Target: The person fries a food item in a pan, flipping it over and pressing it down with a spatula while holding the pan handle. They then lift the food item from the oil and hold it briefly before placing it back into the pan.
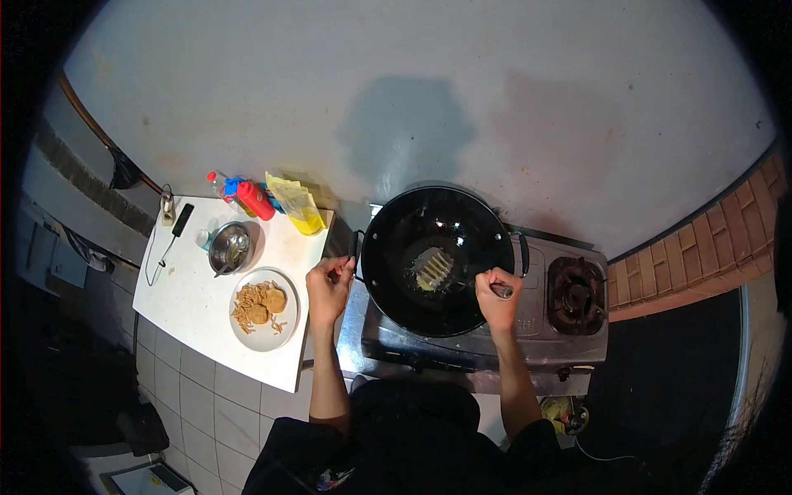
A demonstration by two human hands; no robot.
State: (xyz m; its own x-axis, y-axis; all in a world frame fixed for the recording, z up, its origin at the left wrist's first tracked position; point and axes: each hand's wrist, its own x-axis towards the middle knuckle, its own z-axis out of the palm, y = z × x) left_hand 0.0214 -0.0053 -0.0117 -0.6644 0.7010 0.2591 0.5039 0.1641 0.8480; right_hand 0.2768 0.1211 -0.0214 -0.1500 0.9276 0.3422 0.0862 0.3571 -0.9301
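Note:
A black wok [404, 219] with two side handles sits on the left burner of the gas stove. My left hand [330, 289] is closed at the wok's left handle [355, 244], at the rim. In my right hand [498, 299] is the grip of a slotted spatula [434, 268], its fingers wrapped round it. The spatula's slotted head lies low in the wok, in what looks like a little oil with small bits around it. Its shaft is hard to make out against the dark wok.
Left of the stove [487, 351], a white table [190, 326] bears a plate [262, 344] of fries and round browned patties, a metal bowl [229, 247], a red bottle [256, 200] and a yellow pouch [297, 206]. The right burner [576, 295] holds no pan. A wall stands behind.

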